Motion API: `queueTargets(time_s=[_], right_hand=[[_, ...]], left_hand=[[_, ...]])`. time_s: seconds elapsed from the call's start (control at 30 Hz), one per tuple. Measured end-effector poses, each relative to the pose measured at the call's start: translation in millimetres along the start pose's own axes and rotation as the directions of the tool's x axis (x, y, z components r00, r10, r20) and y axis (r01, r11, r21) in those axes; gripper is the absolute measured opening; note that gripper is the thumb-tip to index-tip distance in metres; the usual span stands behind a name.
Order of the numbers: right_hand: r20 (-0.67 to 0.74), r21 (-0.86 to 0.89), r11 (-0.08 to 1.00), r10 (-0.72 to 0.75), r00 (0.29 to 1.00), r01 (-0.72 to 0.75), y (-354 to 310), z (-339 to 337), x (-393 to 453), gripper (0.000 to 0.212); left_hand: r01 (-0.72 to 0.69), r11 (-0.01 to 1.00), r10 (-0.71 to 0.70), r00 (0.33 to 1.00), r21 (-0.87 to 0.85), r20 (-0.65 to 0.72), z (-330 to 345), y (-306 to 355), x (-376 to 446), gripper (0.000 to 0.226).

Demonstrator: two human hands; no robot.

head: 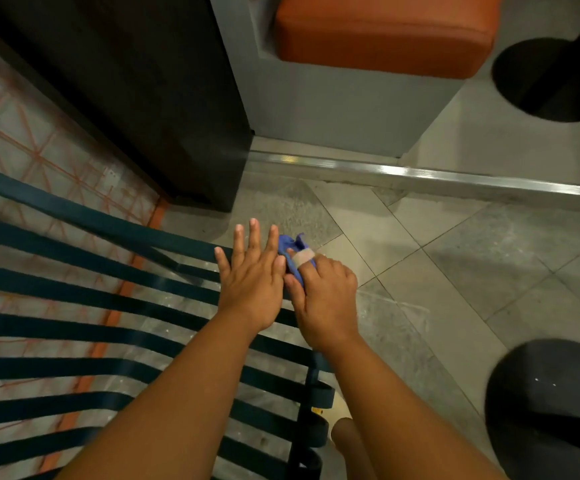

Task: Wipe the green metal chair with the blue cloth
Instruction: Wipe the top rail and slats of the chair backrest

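Two bare hands worked over one green metal chair (84, 299), whose dark slats ran away to the left of them, about ten showing. The left hand (252, 282) lay flat and spread on the slat ends, fingers open, gripping nothing. Just beside it, touching at the thumb, the right hand (326, 299) was closed on the one blue cloth (290, 245), bunched at the chair's outer edge; a pale bandage (302, 256) wrapped one finger. Beyond the fingertips and to the right lay open tiled floor (454, 271). One orange cushioned seat (385, 27) sat well ahead, and two black round bases (555, 77) stood off to the right
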State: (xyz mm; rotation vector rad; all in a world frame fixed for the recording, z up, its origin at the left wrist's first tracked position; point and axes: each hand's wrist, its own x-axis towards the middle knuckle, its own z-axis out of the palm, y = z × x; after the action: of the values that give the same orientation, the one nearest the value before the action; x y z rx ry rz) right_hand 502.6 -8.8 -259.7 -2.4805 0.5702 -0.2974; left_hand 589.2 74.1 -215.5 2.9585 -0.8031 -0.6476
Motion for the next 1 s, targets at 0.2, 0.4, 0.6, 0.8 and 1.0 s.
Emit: queueTargets(time_s=[0.2, 0.4, 0.6, 0.8, 1.0], right_hand=[[-0.056, 0.274, 0.935, 0.248, 0.967, -0.224, 14.9, 1.1, 5.4, 0.052], [-0.092, 0.227, 0.964, 0.162, 0.983, -0.137, 11.2, 9.2, -14.1, 0.044], [-0.030, 0.621, 0.721, 0.414, 0.910, -0.308, 31.0, 13.8, -18.0, 0.030], [-0.076, 0.467, 0.846, 0.327, 0.942, -0.256, 13.1, 25.1, -31.0, 0.045], [0.017, 0.719, 0.595, 0.501, 0.866, -0.358, 31.5, 25.8, -28.9, 0.039]], left_hand=[[-0.006, 1.000, 0.006, 1.000, -0.001, -0.026, 2.2, 0.4, 0.8, 0.053], [-0.002, 1.000, 0.001, 0.999, -0.019, -0.041, 4.3, 0.8, -0.3, 0.053], [-0.011, 1.000, 0.010, 0.999, -0.021, -0.052, 5.6, -0.2, 1.3, 0.053], [-0.004, 1.000, 0.003, 0.997, -0.012, -0.076, 9.0, 1.1, -0.1, 0.052], [-0.013, 1.000, 0.013, 0.995, 0.005, -0.097, 11.5, -1.0, 3.0, 0.053]])
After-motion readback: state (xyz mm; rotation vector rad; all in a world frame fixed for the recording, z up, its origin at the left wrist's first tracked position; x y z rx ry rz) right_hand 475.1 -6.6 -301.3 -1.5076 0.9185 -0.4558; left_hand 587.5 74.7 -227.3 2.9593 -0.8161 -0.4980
